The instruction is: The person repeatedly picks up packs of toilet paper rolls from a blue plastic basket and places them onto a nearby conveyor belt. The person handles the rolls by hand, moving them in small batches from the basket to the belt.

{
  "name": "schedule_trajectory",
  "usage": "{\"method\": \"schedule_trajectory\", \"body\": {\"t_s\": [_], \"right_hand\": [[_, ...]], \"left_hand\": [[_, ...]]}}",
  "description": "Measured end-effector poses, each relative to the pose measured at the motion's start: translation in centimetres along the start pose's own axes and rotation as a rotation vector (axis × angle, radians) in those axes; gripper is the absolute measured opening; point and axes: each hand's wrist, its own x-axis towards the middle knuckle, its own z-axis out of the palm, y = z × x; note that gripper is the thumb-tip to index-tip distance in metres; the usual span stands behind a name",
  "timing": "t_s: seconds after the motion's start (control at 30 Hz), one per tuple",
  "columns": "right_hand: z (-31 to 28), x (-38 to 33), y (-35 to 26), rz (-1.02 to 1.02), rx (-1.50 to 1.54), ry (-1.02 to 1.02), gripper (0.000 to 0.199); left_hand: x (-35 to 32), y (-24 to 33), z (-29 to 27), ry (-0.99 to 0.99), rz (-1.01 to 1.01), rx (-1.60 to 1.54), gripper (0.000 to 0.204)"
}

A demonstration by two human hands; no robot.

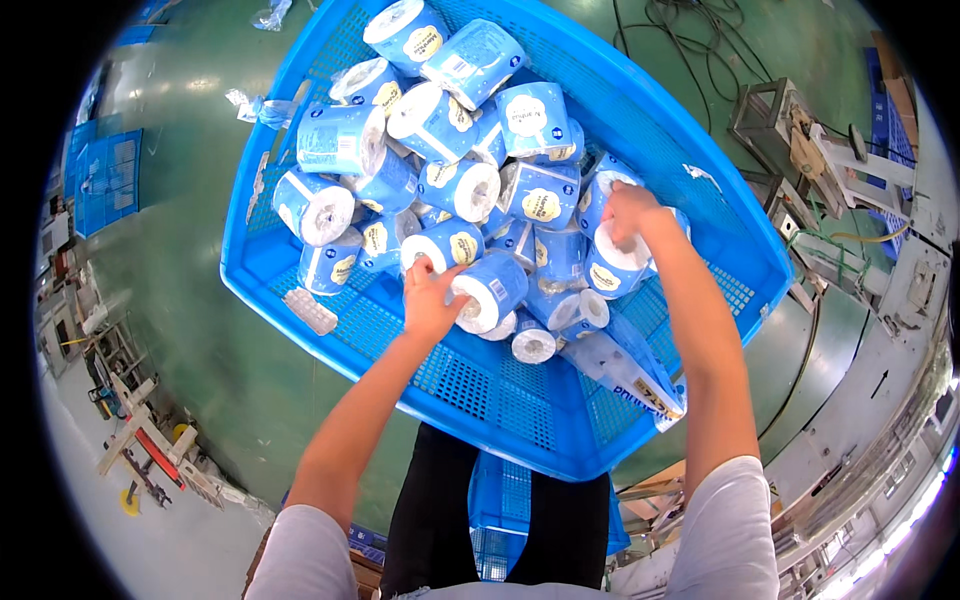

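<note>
My left grip (432,300) is at the near edge of a heap of paper rolls, its thumb and fingers parted. The thumb meets the white end of one roll (494,291) just right of it, while the forefinger lies close to that roll's upper edge. Another finger reaches the pale end of the roll just beyond it (442,246). I cannot tell whether this grip is pinching anything or only resting there.

My right grip (632,214) is farther out, at the right side of the heap, its fingers bent down onto a blue-and-white roll (617,262) directly below them. One more roll (598,190) sits just left of its knuckles. The fingertips are partly hidden from me, so I cannot say whether they are pressed together or pinching the roll.

Most of the heap, rolls in blue film with pale cloud-shaped labels, lies beyond the left grip and left of the right one. All of it sits in a large blue basket (447,388) with perforated walls, which surrounds both grips. Between them, on the near side, I see a slimmer roll (533,344) with its end facing me. Nearer than the right grip, a printed plastic wrapper (628,372) lies against the basket wall. Well beyond the right grip, dark cables (690,40) lie coiled on the green floor (572,18).
</note>
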Motion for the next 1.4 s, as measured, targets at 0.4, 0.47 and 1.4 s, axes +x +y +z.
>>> {"method": "schedule_trajectory", "body": {"t_s": [0.4, 0.47, 1.4], "right_hand": [[-0.6, -44.2, -8.5, 0.272, 0.257, 1.109, 0.044], [0.6, -53.1, -8.8, 0.484, -0.014, 1.181, 0.045], [6.6, -69.8, -12.6, 0.606, 0.406, 1.287, 0.034]], "left_hand": [[-5.0, 22.6, -12.0, 0.195, 0.138, -0.3, 0.055], [-4.9, 30.3, -12.3, 0.206, 0.262, -0.351, 0.057], [-12.4, 61.1, -0.8, 0.004, 0.967, -0.505, 0.053]]}}
